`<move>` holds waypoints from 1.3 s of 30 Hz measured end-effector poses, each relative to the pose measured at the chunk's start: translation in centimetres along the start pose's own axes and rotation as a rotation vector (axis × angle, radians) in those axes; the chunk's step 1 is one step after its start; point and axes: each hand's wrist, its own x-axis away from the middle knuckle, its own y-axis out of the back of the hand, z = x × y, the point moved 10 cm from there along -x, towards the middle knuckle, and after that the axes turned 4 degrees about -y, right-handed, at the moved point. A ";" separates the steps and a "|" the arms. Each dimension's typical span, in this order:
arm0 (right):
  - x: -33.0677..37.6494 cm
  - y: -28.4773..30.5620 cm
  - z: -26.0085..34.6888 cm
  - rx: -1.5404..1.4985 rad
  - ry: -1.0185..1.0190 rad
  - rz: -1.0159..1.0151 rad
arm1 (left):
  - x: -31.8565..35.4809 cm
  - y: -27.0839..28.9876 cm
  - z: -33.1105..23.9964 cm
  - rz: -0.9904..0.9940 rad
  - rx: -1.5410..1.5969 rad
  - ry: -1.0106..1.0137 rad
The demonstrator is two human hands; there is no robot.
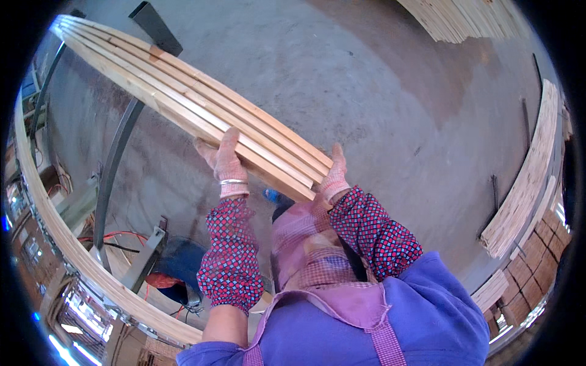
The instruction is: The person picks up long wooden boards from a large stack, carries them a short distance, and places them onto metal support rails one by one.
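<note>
A bundle of several long, pale wooden strips (183,91) lies side by side across my two hands. It runs from in front of my body out to the far left. My left hand (226,160), in a pinkish work glove with a light band at the wrist, grips the bundle's left edge, its thumb along the side. On the near right end, my right hand (333,175), gloved too, is closed around the corner of the strips. The fingers under the wood are hidden. Patterned sleeve covers reach over both forearms.
Dark metal bars (115,165) stand left, beneath the strips. A long wooden edge (67,256) curves along the left, near a dark blue bin (182,259) and orange cables. Stacked boards lie far right (464,18); another wood stack (525,183) is at right, beside brown blocks (537,259).
</note>
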 end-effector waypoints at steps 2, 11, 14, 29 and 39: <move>-0.5 0.9 0.6 0.121 0.082 0.046 | 0.2 -0.7 -1.0 0.025 -0.013 0.019; -0.5 1.8 -0.1 0.230 0.163 0.281 | 1.2 0.4 0.1 -0.014 -0.057 -0.006; -0.2 0.3 -0.3 0.320 0.197 0.315 | 0.9 1.9 1.0 -0.013 -0.150 -0.012; -1.3 15.2 -5.8 0.723 0.177 0.094 | 19.4 36.1 -6.5 0.005 -0.835 -0.479; 1.5 14.5 -49.5 1.890 -0.188 1.206 | 30.5 77.6 -15.9 -0.786 -1.179 -0.184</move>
